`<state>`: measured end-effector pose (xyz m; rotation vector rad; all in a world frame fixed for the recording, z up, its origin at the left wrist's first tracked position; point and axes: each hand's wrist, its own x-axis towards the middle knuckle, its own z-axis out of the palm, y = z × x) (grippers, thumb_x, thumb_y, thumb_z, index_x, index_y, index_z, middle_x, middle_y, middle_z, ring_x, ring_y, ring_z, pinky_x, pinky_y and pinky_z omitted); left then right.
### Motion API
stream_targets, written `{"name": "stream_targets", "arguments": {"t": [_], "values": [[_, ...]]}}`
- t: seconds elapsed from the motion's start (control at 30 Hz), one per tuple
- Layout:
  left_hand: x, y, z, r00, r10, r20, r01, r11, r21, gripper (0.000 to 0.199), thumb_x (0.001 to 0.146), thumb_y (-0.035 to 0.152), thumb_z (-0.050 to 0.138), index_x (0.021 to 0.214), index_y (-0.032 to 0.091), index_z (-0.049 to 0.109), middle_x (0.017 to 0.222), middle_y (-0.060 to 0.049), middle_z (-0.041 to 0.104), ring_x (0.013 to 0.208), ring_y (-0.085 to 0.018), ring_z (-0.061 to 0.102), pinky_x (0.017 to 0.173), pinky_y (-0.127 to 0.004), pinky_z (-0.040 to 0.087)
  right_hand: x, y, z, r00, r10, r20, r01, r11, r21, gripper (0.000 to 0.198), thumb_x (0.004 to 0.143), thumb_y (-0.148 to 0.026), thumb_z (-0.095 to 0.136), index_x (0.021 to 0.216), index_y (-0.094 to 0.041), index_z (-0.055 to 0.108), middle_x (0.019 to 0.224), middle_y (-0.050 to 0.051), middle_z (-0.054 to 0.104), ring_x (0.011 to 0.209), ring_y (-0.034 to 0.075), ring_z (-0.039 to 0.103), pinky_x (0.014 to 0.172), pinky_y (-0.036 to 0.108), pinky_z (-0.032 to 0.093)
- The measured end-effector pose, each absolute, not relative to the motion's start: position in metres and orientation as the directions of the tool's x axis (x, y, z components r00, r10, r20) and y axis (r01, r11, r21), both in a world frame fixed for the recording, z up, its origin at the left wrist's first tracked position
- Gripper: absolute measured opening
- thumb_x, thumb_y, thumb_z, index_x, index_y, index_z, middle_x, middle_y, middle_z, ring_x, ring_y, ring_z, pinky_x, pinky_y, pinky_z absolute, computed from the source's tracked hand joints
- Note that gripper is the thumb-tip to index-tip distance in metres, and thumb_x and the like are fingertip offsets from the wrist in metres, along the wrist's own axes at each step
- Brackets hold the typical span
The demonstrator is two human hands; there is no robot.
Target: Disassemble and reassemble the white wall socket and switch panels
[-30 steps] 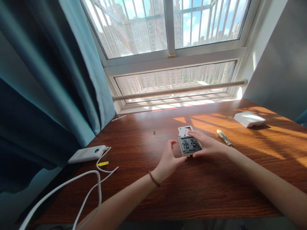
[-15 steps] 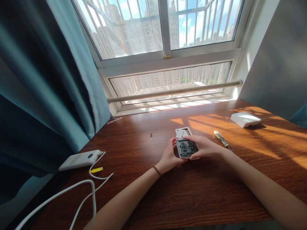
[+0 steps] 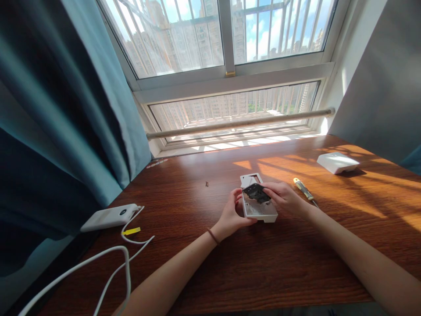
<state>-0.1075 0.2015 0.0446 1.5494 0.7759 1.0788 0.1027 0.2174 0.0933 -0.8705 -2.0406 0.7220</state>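
My left hand (image 3: 234, 213) grips the left side of a white mounting box (image 3: 263, 215) on the table, thumb along the near edge and fingers at the far left. Pinched in my right hand (image 3: 284, 197) is a dark socket module (image 3: 256, 192), tilted up over the box so that the box's inside shows beneath it. A white faceplate frame (image 3: 246, 179) lies just behind the box, partly hidden by the module. To the right of my right hand rests a screwdriver (image 3: 303, 188) with a yellow and grey handle. Two small screws (image 3: 207, 184) lie to the left.
A second white box (image 3: 338, 163) stands at the right rear. On the left lie a white power bank (image 3: 108, 217), its white cable (image 3: 126, 263) and a yellow tag (image 3: 132, 231). A blue curtain (image 3: 98, 109) hangs at the left, and a window bar (image 3: 240, 124) runs behind the wooden table (image 3: 184, 197).
My right hand has lifted the socket module from lying flat in the white box to a tilted position above it. My left hand keeps its hold on the box.
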Motion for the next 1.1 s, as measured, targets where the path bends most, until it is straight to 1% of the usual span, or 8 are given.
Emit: {"name": "stream_targets", "arguments": {"t": [0.13, 0.23, 0.3, 0.43, 0.53, 0.67, 0.8, 1.1], "values": [[-0.108, 0.202, 0.051, 0.305, 0.938, 0.168, -0.068, -0.154, 0.986, 0.076, 0.049, 0.016, 0.080, 0.114, 0.021, 0.041, 0.120, -0.010, 0.052, 0.111, -0.025, 0.051, 0.097, -0.040, 0.038, 0.099, 0.217, 0.092, -0.012, 0.864, 0.503, 0.160, 0.498, -0.852, 0.028, 0.084, -0.038, 0.050, 0.082, -0.018, 0.068, 0.075, 0.002, 0.069, 0.069, 0.017, 0.062, 0.064, 0.026, 0.050], [-0.112, 0.204, 0.058, 0.218, 0.976, -0.009, -0.182, 0.050, 0.982, 0.058, 0.061, 0.028, 0.073, 0.111, 0.018, 0.045, 0.106, -0.010, 0.061, 0.094, -0.021, 0.060, 0.084, -0.034, 0.047, 0.105, 0.221, 0.097, 0.383, 0.865, 0.325, -0.214, 0.425, -0.879, 0.027, 0.083, -0.040, 0.051, 0.083, -0.017, 0.065, 0.074, 0.001, 0.068, 0.065, 0.015, 0.063, 0.059, 0.028, 0.054], [-0.115, 0.206, 0.064, 0.173, 0.977, -0.127, -0.287, 0.173, 0.942, 0.046, 0.071, 0.039, 0.063, 0.106, 0.014, 0.050, 0.097, -0.011, 0.065, 0.083, -0.020, 0.063, 0.073, -0.030, 0.050, 0.114, 0.225, 0.100, 0.468, 0.872, 0.146, -0.434, 0.370, -0.821, 0.023, 0.082, -0.037, 0.053, 0.086, -0.018, 0.064, 0.075, 0.001, 0.069, 0.063, 0.016, 0.065, 0.056, 0.031, 0.056], [-0.126, 0.213, 0.083, 0.192, 0.952, -0.237, -0.437, 0.299, 0.848, 0.047, 0.078, 0.050, 0.049, 0.107, 0.013, 0.054, 0.090, -0.012, 0.066, 0.067, -0.020, 0.066, 0.059, -0.029, 0.052, 0.132, 0.224, 0.095, 0.447, 0.894, -0.034, -0.574, 0.258, -0.777, 0.015, 0.082, -0.026, 0.052, 0.084, -0.017, 0.064, 0.072, 0.002, 0.069, 0.057, 0.016, 0.065, 0.050, 0.033, 0.058], [-0.145, 0.226, 0.100, 0.123, 0.970, -0.208, -0.511, 0.241, 0.825, 0.048, 0.078, 0.050, 0.049, 0.111, 0.015, 0.053, 0.090, -0.011, 0.066, 0.066, -0.022, 0.067, 0.058, -0.032, 0.054, 0.139, 0.219, 0.086, 0.433, 0.896, -0.095, -0.589, 0.202, -0.783, 0.015, 0.083, -0.022, 0.050, 0.083, -0.016, 0.064, 0.072, 0.003, 0.069, 0.054, 0.016, 0.064, 0.045, 0.032, 0.057], [-0.191, 0.251, 0.118, 0.064, 0.973, -0.224, -0.698, 0.204, 0.686, 0.059, 0.077, 0.057, 0.044, 0.109, 0.008, 0.053, 0.093, -0.018, 0.063, 0.085, -0.030, 0.065, 0.061, -0.037, 0.056, 0.139, 0.216, 0.079, 0.406, 0.900, -0.160, -0.613, 0.138, -0.778, 0.016, 0.083, -0.020, 0.049, 0.083, -0.017, 0.064, 0.073, 0.002, 0.070, 0.054, 0.016, 0.065, 0.044, 0.030, 0.057], [-0.237, 0.269, 0.118, -0.162, 0.978, -0.132, -0.823, -0.060, 0.564, 0.059, 0.078, 0.062, 0.042, 0.111, 0.014, 0.053, 0.105, -0.018, 0.060, 0.102, -0.033, 0.058, 0.066, -0.041, 0.057, 0.135, 0.215, 0.077, 0.371, 0.912, -0.174, -0.616, 0.102, -0.781, 0.016, 0.083, -0.020, 0.049, 0.083, -0.019, 0.065, 0.072, 0.001, 0.070, 0.053, 0.016, 0.065, 0.043, 0.028, 0.057], [-0.269, 0.283, 0.088, -0.332, 0.906, -0.262, -0.740, -0.078, 0.668, 0.045, 0.079, 0.043, 0.042, 0.110, 0.011, 0.048, 0.100, -0.016, 0.059, 0.099, -0.031, 0.058, 0.067, -0.042, 0.057, 0.130, 0.212, 0.074, 0.310, 0.934, -0.177, -0.598, 0.047, -0.800, 0.015, 0.081, -0.020, 0.051, 0.086, -0.021, 0.065, 0.070, -0.001, 0.071, 0.054, 0.016, 0.066, 0.044, 0.026, 0.057]]}}
